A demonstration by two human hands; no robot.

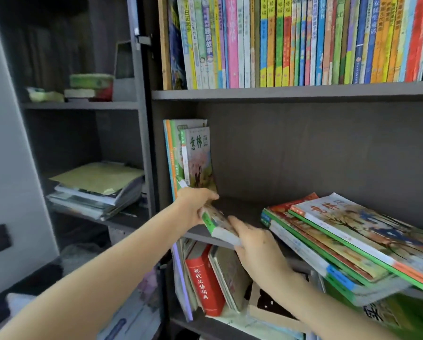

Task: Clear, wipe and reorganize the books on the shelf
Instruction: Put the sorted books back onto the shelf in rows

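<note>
Two hands share one thin paperback book (217,223) with a green spine and glossy cover, tilted over the front edge of the middle shelf (242,208) near its left end; the left hand (195,204) has its fingers curled over the book's upper end, and the right hand (257,244) grips its lower end, back of the hand towards the camera, though blur hides the fingertips; behind them about five slim standing books (193,158) lean against the left wall of the same shelf; at the right end a slanted pile of flat books (352,244), at least five, with soft covers and green-edged spines, overhangs the front edge; the shelf boards are dark grey and matt; the shelf above carries one tight row of many bright narrow spines (303,40), too many to count; below, a thick red dictionary (205,283) stands beside a spiral-bound book (227,278); the right forearm crosses in front of that lower compartment; in the cabinet to the left lies a stack of papers (97,187) topped by a yellow-green sheet
</note>
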